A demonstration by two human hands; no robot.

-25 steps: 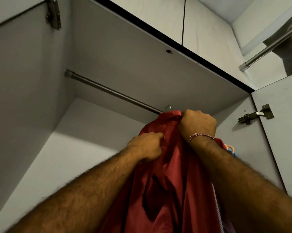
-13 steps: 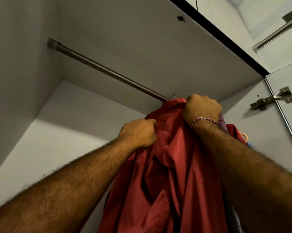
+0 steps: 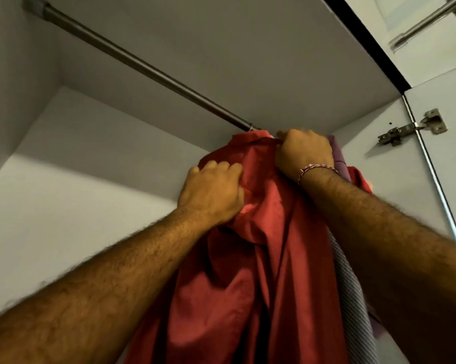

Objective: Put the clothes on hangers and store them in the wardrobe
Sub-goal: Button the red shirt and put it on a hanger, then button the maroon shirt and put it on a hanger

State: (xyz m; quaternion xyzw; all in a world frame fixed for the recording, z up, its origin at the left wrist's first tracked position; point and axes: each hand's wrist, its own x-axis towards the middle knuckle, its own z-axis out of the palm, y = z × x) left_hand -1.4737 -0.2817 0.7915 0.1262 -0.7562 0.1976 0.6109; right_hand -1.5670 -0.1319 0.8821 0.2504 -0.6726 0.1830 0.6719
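A red shirt [image 3: 269, 258] hangs from the dark metal rail [image 3: 142, 67] inside the grey wardrobe, its hanger hook [image 3: 250, 126] just showing over the rail. My left hand [image 3: 211, 195] is closed on the shirt's left shoulder fabric. My right hand [image 3: 304, 153], with a thread bracelet at the wrist, grips the collar close under the rail. The hanger itself is hidden inside the shirt.
A purple garment [image 3: 338, 156] and a striped one [image 3: 353, 298] hang right behind the red shirt. A door hinge [image 3: 411, 127] sits on the right wall beside the open door. The rail's left stretch carries nothing. A steel bar [image 3: 432, 19] shows at the top right.
The view has tilted and drawn closer to the rail. Both hands stay on the red shirt; the left hand has shifted slightly along the shoulder.
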